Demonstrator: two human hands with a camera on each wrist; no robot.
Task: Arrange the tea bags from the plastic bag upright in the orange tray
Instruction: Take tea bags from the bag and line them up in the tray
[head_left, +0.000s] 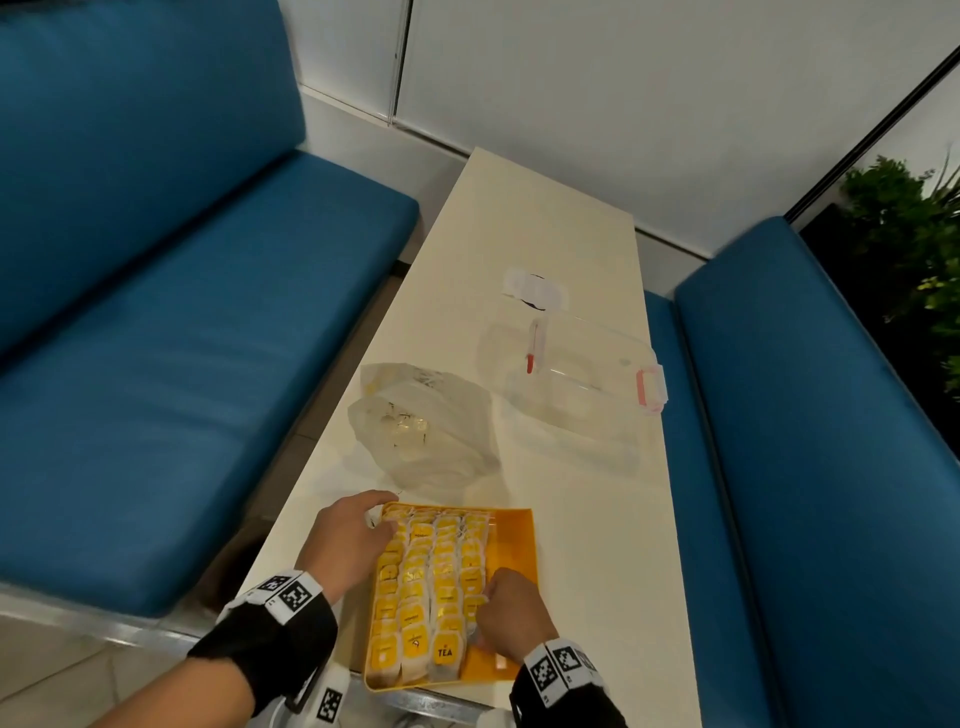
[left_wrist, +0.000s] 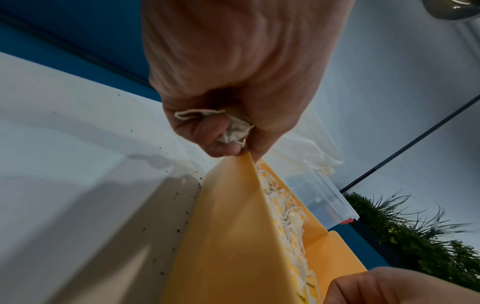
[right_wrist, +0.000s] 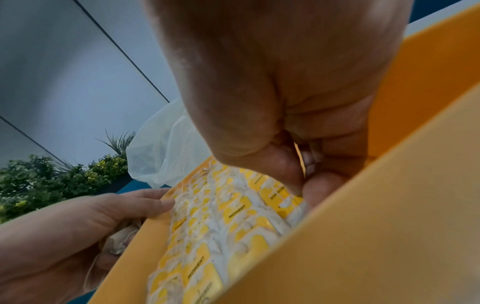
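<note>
On the long cream table (head_left: 571, 218), the left hand (head_left: 347, 540) clutches a crumpled white tea bag (left_wrist: 235, 128) against the rectangular orange plastic tray (head_left: 519, 551), while the right hand (head_left: 511, 613) pinches among its upright yellow-tagged tea bags (head_left: 421, 587), near the translucent plastic bag (head_left: 431, 421).

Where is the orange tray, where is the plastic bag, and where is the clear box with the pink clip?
orange tray (head_left: 519, 561), head view, bare floor at its right side.
plastic bag (head_left: 431, 426), head view, middle of the crumpled bag.
clear box (head_left: 576, 374), head view, its transparent top.
</note>
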